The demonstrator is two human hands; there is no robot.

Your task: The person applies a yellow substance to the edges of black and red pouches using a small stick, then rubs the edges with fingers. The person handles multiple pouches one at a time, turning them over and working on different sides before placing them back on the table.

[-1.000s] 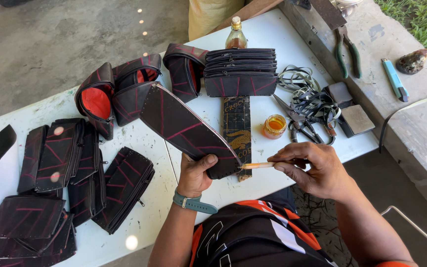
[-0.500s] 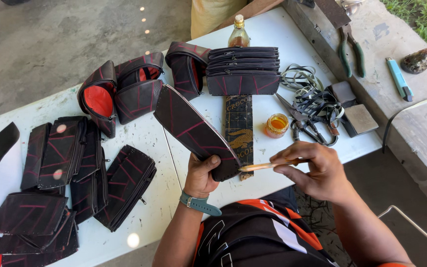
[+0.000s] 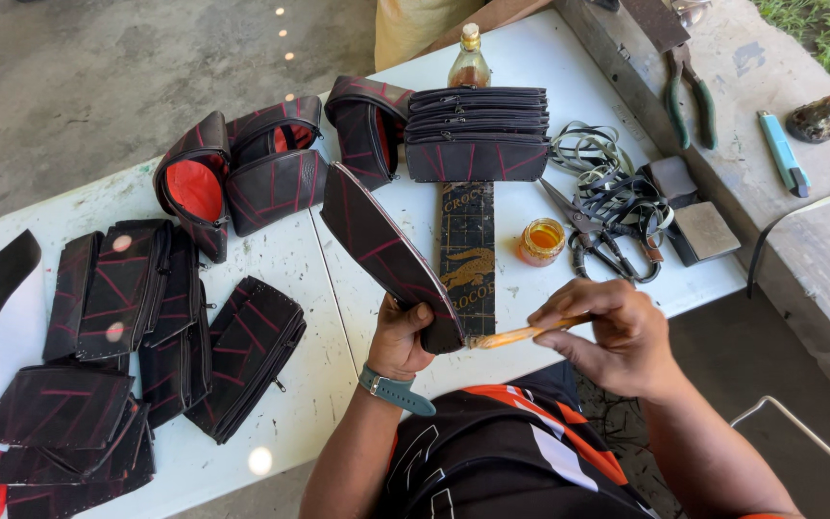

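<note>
My left hand grips the near end of a long black rubber piece with red stitching, held tilted up over the white table. My right hand pinches a thin wooden stick whose tip touches the piece's lower edge. A small open jar of amber glue stands just beyond, beside a dark printed strip lying flat on the table.
Stacks of black pouches with red stitching lie at the left and at the back. A bottle, scissors, rubber straps, pliers and a blue cutter lie to the right.
The black piece has tilted up and swung a little to the right in my left hand. My right hand keeps the stick at its lower edge.
</note>
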